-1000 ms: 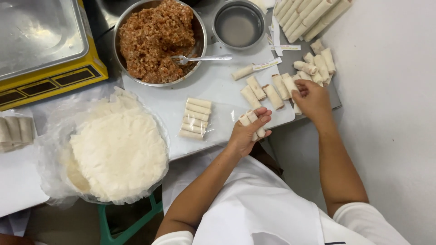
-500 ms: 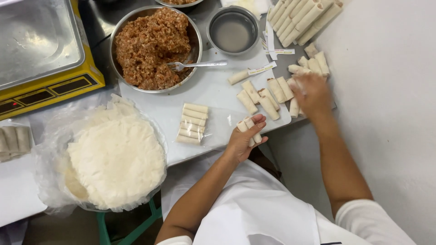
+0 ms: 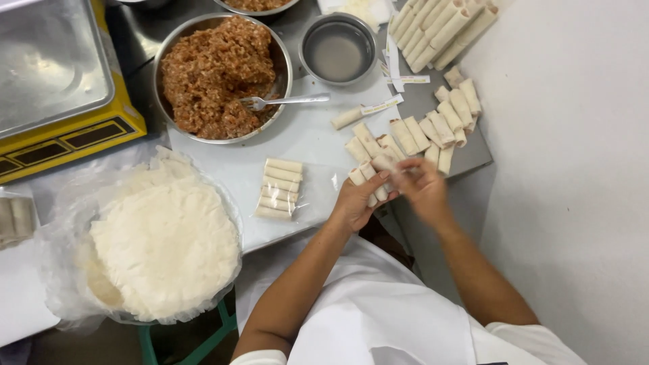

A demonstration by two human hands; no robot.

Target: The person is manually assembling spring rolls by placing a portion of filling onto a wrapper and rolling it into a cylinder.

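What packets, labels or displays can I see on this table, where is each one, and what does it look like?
Clear plastic packet: flat on the white board, holding a neat row of pale rolls.
Paper label strips: narrow, white with coloured print, lying below the small steel bowl.
Scale: top left, yellow body, steel platform, dark display panels.
Plastic wrapper bag: clear, crumpled, around the round white wrappers.

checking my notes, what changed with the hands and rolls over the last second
The right hand left the loose rolls farther out on the table and came back to meet the left hand, bringing a roll to the ones held there. The bowl of filling, fork, wrapper stack and packed rolls stayed put.
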